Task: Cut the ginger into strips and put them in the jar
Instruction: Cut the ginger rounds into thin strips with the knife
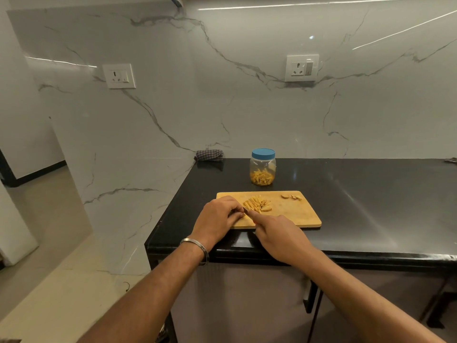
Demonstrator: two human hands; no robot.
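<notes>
While your two hands meet at the near-left part of the cutting board (296, 214), the pile of ginger strips (254, 203) lies just beyond your fingertips, toward the board's far edge, so the next cut or gather runs away from you rather than sideways. Your right hand (277, 233) grips the knife (245, 210), of which only a short bit of blade shows, pointing up and left toward the pile; your left hand (220, 216) has its fingers curled in, touching or pinching at the blade, though you cannot tell whether it holds a piece of ginger or the blade itself. Both hands sit about equally close to the pile, the left a shade nearer its left end. The strips lie mostly with their long axes running from near to far. Count one pile here, plus a few uncut ginger pieces (291, 196), about three, near the board's far-right corner, well apart from your hands. One jar (262, 169) stands on the counter (371, 194) just behind the board's far edge, its blue lid (263, 153) on and strips already inside, so the lid must come off before more go in. One checked cloth (209, 154) lies at the counter's far-left corner.
</notes>
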